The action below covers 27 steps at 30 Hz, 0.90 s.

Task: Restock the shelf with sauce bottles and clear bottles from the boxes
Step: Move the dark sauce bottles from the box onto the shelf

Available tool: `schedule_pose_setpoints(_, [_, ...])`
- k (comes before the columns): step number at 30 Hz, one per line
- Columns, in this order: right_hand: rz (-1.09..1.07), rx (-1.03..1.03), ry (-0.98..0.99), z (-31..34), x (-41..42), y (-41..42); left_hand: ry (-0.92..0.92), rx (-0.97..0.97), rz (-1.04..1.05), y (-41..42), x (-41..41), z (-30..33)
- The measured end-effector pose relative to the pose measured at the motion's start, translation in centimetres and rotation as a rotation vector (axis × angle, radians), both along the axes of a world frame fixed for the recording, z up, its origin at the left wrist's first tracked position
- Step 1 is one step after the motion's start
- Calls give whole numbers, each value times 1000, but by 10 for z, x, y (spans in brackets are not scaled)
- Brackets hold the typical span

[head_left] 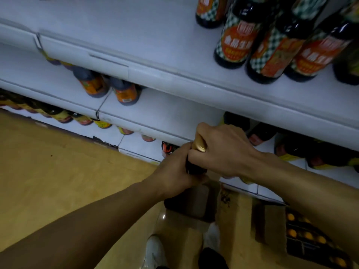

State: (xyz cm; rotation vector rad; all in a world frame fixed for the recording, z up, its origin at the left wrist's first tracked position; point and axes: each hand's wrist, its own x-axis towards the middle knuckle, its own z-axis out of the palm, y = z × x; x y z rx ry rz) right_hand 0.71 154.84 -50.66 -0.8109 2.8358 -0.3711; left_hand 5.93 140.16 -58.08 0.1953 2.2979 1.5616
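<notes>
While the white shelf (155, 61) fills most of our view, its lower tiers hide many bottles. We hold one dark sauce bottle (194, 167) before the middle tier; our left hand (174, 171) grips its body, our right hand (221, 150) wraps its gold cap (199, 145). A box (310, 237) at lower right is cut off.

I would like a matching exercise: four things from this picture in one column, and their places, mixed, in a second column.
1. gold-capped bottle
2. checked-label sauce bottles
3. open box
4. white shoes

A. on the floor, at the right
B. held in both hands
C. on the top shelf
D. at the bottom edge, below the arms

Pairs: 1-B, 2-C, 3-A, 4-D. The left hand and right hand grip it.
</notes>
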Motion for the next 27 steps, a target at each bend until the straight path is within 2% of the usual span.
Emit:
schedule_pose_setpoints(16, [32, -21, 227, 212, -1, -13, 195, -69, -49, -21, -12, 199])
schedule_pose_setpoints(27, [-16, -173, 282, 344, 12, -10, 367, -38, -59, -24, -19, 314])
